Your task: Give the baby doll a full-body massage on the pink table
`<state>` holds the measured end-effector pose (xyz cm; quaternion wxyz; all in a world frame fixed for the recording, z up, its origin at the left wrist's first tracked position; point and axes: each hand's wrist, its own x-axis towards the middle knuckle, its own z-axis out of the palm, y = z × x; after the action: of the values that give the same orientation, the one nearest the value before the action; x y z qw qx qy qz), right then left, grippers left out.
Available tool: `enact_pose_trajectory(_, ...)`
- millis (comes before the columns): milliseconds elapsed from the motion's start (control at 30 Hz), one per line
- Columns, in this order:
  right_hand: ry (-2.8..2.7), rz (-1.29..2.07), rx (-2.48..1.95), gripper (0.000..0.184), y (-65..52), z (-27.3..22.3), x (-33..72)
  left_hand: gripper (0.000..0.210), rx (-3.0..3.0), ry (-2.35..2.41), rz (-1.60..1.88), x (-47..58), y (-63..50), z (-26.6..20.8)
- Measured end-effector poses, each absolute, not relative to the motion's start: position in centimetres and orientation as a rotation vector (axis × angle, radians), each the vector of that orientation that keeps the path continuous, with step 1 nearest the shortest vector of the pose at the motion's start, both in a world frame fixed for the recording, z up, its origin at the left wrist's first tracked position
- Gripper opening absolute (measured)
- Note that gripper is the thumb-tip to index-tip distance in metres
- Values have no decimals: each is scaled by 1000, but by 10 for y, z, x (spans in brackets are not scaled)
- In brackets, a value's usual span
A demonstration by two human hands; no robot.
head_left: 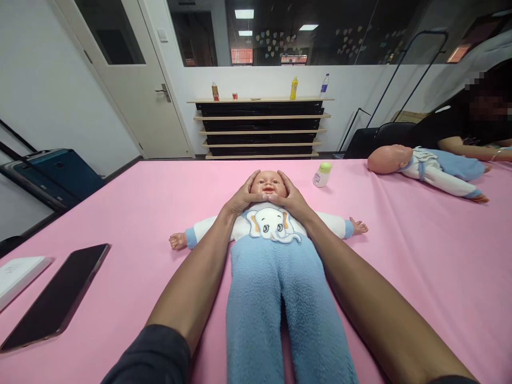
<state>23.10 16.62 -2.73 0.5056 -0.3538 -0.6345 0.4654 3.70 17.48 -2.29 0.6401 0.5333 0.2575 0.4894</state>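
Blue trousers (280,288) foremost, doll (274,232) lengthwise, head (269,184) pointing away between cupped hands (242,199) (295,201)

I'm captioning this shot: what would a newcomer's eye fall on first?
Probably the doll dressed in white and fluffy blue, lying face up along the middle of the pink table, its head cupped between the left hand and the right hand. Next comes the second doll, lying at the table's far right, near a person in black. A small green-capped bottle also stands out, right of the first doll's head.

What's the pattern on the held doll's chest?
A white elephant with orange in its ears, head view.
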Motion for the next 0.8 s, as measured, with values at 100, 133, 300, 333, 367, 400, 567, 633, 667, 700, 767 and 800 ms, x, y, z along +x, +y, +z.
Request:
enact_pose_trajectory(100, -1498, 1166, -825, 99, 168, -28, 231, 109, 1193, 577, 1119, 37, 175, -22)
enact_pose_trajectory(133, -1477, 1193, -807, 97, 169, -29, 231, 108, 1182, 569, 1120, 37, 174, -22)
enact_pose_trajectory(300, -1357, 1338, -728, 89, 174, -34, 228, 102, 1119, 526, 1125, 36, 174, -21)
enact_pose_trajectory(333, -1329, 1367, -717, 85, 174, -34, 228, 98, 1098, 521, 1132, 36, 174, -22)
enact_pose_trajectory(367, -1300, 1390, -709, 81, 174, -34, 227, 94, 1077, 519, 1139, 36, 174, -22)
enact_pose_trajectory(400, -1272, 1403, -705, 76, 174, -34, 227, 91, 1058, 517, 1147, 36, 175, -23)
enact_pose_trajectory(567, -1376, 1293, -763, 91, 167, -28, 228, 104, 1128, 531, 1137, 37, 177, -26)
enact_pose_trajectory(633, -1459, 1218, -808, 104, 164, -25, 229, 112, 1182, 578, 1131, 37, 177, -26)
enact_pose_trajectory(667, -1481, 1191, -820, 107, 163, -25, 229, 114, 1197, 601, 1130, 38, 176, -25)
enact_pose_trajectory(700, -1490, 1178, -822, 106, 163, -24, 230, 114, 1203, 615, 1128, 38, 176, -24)
enact_pose_trajectory(767, -1484, 1188, -805, 103, 165, -26, 231, 113, 1194, 615, 1112, 37, 174, -22)
enact_pose_trajectory(800, -1473, 1210, -790, 101, 166, -27, 231, 112, 1184, 605, 1102, 37, 173, -20)
